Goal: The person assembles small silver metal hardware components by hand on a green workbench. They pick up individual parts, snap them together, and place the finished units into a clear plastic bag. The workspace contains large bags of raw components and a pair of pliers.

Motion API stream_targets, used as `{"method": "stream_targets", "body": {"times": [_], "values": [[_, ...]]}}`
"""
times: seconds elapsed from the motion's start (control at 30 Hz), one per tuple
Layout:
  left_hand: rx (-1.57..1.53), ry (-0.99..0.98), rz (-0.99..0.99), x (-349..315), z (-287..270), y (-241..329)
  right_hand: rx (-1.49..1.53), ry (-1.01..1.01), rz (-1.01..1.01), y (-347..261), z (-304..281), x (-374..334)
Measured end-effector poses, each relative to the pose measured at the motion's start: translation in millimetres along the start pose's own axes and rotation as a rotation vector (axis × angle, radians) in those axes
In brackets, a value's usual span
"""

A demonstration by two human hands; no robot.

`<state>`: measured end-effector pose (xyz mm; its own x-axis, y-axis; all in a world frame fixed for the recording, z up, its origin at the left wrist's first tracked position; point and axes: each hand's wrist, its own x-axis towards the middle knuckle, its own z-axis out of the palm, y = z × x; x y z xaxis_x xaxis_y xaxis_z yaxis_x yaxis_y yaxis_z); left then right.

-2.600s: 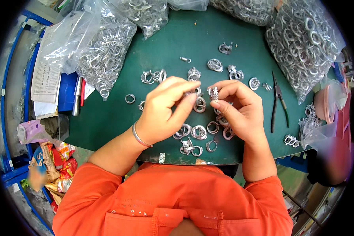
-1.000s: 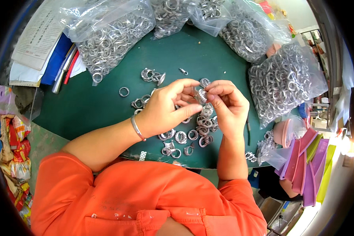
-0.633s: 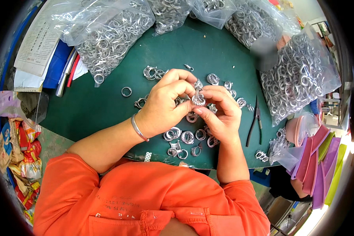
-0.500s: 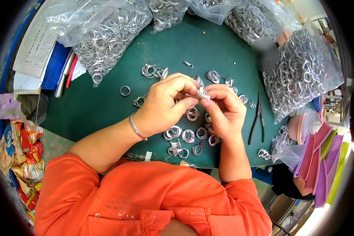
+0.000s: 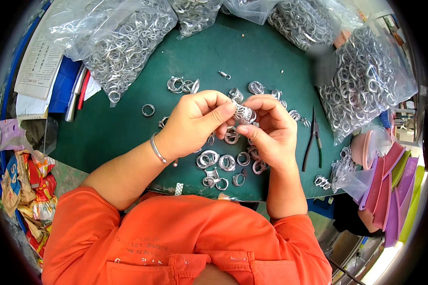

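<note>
A silvery openwork ring is held up between my two hands above the green table. My left hand, with a metal bangle at the wrist, pinches its left side between thumb and fingers. From the other side, the thumb and curled fingers of my right hand close on it. Under and around the hands lie several loose silvery rings, among them a wide one and a round one nearer my body. A few more lie beyond my fingertips, such as a chunky ring.
Black-handled pliers lie right of my right hand. Clear bags full of metal rings line the far edge, with a large bag at right and another at left. Pens and papers sit far left; coloured plastic strips hang at right.
The ring piece in my fingers has turned, now showing its openwork side. My left hand has shifted slightly and its thumb points up more. The loose rings stay in place.
</note>
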<state>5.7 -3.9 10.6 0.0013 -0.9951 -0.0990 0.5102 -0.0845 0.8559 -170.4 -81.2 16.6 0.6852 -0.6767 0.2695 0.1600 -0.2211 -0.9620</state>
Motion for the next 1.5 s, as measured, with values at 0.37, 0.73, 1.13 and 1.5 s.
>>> {"method": "stream_targets", "body": {"times": [0.37, 0.73, 1.13, 1.5], "values": [[-0.378, -0.146, -0.073, 3, -7, -6, -0.008, 0.096, -0.004, -12, 2, 0], [-0.300, -0.089, 0.003, 3, -3, -8, 0.034, 0.115, 0.101, -12, -1, 0], [-0.394, -0.103, -0.065, 2, -4, 4, 0.152, 0.083, 0.190, -24, 2, 0], [-0.135, -0.029, 0.018, 1, 1, 1, -0.171, 0.037, 0.010, -13, 0, 3]]}}
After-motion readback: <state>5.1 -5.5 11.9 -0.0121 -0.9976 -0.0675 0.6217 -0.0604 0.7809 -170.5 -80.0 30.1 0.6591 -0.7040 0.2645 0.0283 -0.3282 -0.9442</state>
